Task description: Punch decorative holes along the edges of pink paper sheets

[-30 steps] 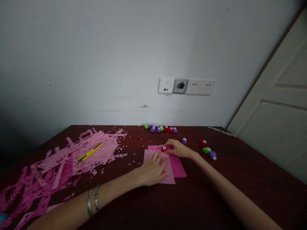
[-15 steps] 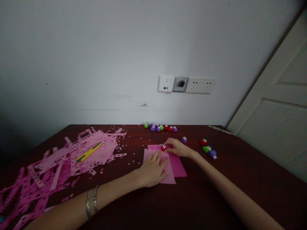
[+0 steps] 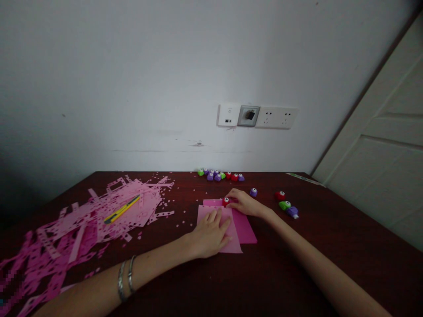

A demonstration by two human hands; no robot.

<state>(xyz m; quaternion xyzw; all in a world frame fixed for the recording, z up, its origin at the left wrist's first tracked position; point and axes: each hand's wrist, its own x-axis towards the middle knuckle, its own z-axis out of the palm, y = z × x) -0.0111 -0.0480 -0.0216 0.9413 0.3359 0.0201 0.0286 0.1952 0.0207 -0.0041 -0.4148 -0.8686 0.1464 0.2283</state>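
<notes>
My left hand point(image 3: 212, 233) lies flat with spread fingers on a light pink sheet of paper point(image 3: 234, 244). Under that sheet, a darker pink sheet point(image 3: 247, 231) sticks out at the right and along the top. At the light sheet's upper edge is a small red craft punch point(image 3: 225, 202) with a white, eye-like top. My right hand point(image 3: 243, 203) curls around it from the right, fingers and thumb closed on its side. A row of small punched marks shows along the top edge of the paper.
Pink punched strips and scraps point(image 3: 145, 207) heap at the left, with a yellow utility knife point(image 3: 122, 209) on top. Several coloured punches point(image 3: 218, 177) line the back edge. A purple punch point(image 3: 253, 192) and a red one point(image 3: 280, 196), green one point(image 3: 284, 205) and purple one point(image 3: 292, 212) stand at right.
The red punch and my right hand have shifted very slightly up and to the right along the paper's edge. My left hand has stayed in place.
</notes>
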